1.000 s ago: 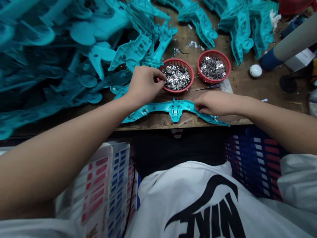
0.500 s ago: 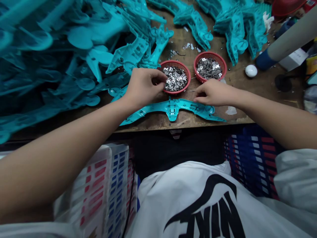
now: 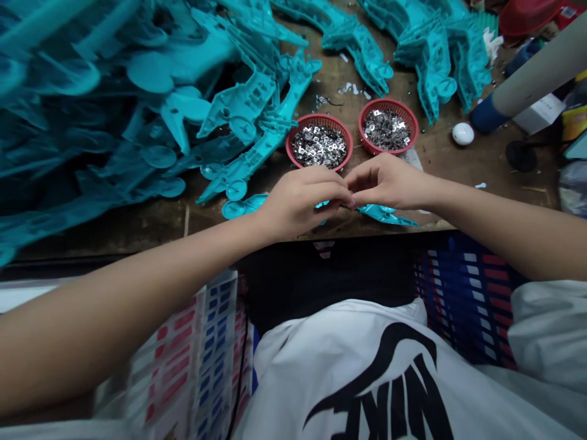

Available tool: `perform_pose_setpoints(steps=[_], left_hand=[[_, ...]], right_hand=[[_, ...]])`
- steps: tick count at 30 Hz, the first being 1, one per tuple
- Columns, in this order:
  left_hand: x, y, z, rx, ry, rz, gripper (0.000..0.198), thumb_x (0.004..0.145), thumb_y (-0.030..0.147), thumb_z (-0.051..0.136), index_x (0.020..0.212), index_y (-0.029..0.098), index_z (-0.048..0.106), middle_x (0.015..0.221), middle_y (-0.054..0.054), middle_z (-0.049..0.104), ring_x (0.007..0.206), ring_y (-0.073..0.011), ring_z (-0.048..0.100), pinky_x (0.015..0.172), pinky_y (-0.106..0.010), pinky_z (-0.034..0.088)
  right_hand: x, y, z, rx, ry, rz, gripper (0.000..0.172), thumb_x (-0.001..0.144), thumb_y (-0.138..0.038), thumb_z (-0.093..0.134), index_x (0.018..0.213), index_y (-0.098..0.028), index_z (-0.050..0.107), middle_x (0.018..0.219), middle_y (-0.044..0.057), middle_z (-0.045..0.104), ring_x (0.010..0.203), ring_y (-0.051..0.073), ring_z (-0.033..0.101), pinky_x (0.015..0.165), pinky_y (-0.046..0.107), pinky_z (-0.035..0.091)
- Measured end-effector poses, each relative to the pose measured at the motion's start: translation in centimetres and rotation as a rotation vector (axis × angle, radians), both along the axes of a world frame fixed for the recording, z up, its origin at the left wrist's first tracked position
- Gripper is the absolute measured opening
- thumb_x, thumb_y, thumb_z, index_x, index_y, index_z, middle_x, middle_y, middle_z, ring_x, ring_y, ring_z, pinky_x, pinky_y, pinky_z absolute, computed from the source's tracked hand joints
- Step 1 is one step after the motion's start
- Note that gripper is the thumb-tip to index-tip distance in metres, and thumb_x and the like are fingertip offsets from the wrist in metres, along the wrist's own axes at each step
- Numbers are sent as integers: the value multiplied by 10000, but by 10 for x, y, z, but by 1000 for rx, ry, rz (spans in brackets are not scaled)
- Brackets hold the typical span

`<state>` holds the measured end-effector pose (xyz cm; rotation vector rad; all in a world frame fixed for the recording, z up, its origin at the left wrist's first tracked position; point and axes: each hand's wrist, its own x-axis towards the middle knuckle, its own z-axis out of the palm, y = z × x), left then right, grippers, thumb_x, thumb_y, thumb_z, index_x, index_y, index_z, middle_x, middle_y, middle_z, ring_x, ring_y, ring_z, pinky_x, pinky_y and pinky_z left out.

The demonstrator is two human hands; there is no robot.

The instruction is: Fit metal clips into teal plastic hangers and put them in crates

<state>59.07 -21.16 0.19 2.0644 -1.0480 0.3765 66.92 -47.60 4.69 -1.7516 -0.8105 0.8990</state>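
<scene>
A long teal plastic frame (image 3: 387,215) lies along the near edge of the wooden bench, mostly hidden under my hands. My left hand (image 3: 300,201) and my right hand (image 3: 389,181) meet fingertip to fingertip over its middle, both with fingers pinched together. What they pinch is too small to make out. Just behind them stand two red mesh baskets, the left basket (image 3: 320,145) and the right basket (image 3: 387,127), each filled with small shiny metal pieces.
A big heap of teal plastic frames (image 3: 137,98) covers the left of the bench, with more teal frames (image 3: 435,49) at the back right. A white ball (image 3: 462,133), a grey tube (image 3: 527,76) and a dark disc (image 3: 523,154) sit right. Patterned crates stand below.
My left hand left the left basket and came down to the frame's middle. My right hand slid left along the frame to meet it, fingertips now touching.
</scene>
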Motion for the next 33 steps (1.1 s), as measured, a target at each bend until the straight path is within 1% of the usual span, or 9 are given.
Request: perform_pose_setpoints(steps=[4, 8, 11, 13, 15, 17, 20, 27, 33], left_hand=[[-5, -1, 1, 30, -2, 41, 227, 1248, 215, 694, 1207, 251, 914, 1224, -87, 937, 1098, -212, 897, 937, -325, 677], [-4, 1, 3, 176, 48, 127, 243, 1256, 273, 682, 1305, 227, 916, 1210, -101, 942, 1102, -251, 919, 951, -353, 705], [-4, -1, 1, 451, 87, 51, 364, 1238, 299, 715, 1526, 155, 885, 1512, -200, 929, 1433, -352, 900, 1208, -461, 731], [-4, -4, -1, 644, 95, -39, 486, 1215, 315, 765, 1652, 112, 832, 1779, -250, 802, 1707, -403, 756, 1402, -518, 652], [-6, -7, -4, 788, 94, -100, 519, 1222, 325, 760, 1694, 116, 815, 1928, -237, 676, 1841, -402, 630, 1500, -521, 572], [-8, -7, -6, 860, 80, -118, 498, 1244, 321, 715, 1690, 130, 826, 1974, -212, 627, 1870, -387, 596, 1528, -512, 544], [-8, -6, -9, 853, 54, -106, 505, 1238, 299, 695, 1696, 136, 827, 1968, -204, 635, 1866, -370, 603, 1530, -501, 543], [-3, -6, -6, 884, 26, -144, 460, 1224, 268, 691, 1621, 116, 868, 1933, -223, 670, 1857, -381, 615, 1521, -508, 566], [-1, -4, -7, 827, 44, -134, 408, 1189, 241, 720, 1532, 154, 923, 1872, -194, 741, 1776, -382, 701, 1481, -513, 610]], right_hand=[[1, 0, 4, -48, -58, 27, 304, 956, -450, 1054, 1112, -198, 988, 993, 56, 898, 893, 223, 766, 832, 357, 597], [9, -4, 5, -205, -258, 37, 204, 1013, -352, 962, 1149, -205, 1001, 995, 50, 906, 892, 223, 787, 901, 365, 605], [20, -9, 3, -346, -479, 19, 192, 1057, -291, 881, 1171, -228, 1022, 1043, 55, 927, 954, 243, 824, 1004, 391, 618], [27, -12, -1, -418, -583, 29, 244, 1083, -257, 822, 1207, -239, 1031, 1101, 58, 944, 1005, 258, 842, 1061, 413, 617], [33, -13, -5, -450, -629, 77, 294, 1090, -215, 778, 1240, -233, 1030, 1155, 66, 951, 1034, 265, 847, 1073, 418, 614], [36, -14, -11, -444, -637, 150, 313, 1095, -183, 759, 1261, -215, 1022, 1208, 87, 951, 1056, 268, 845, 1053, 407, 612], [37, -13, -19, -411, -641, 222, 302, 1114, -168, 750, 1268, -194, 1009, 1245, 113, 944, 1078, 270, 839, 1030, 390, 605], [38, -13, -39, -320, -660, 227, 285, 1077, -165, 743, 1194, -168, 1003, 1206, 126, 920, 990, 251, 786, 946, 379, 576], [41, -14, -41, -297, -603, 195, 264, 1073, -195, 762, 1199, -195, 995, 1134, 93, 902, 973, 242, 765, 924, 367, 555]])
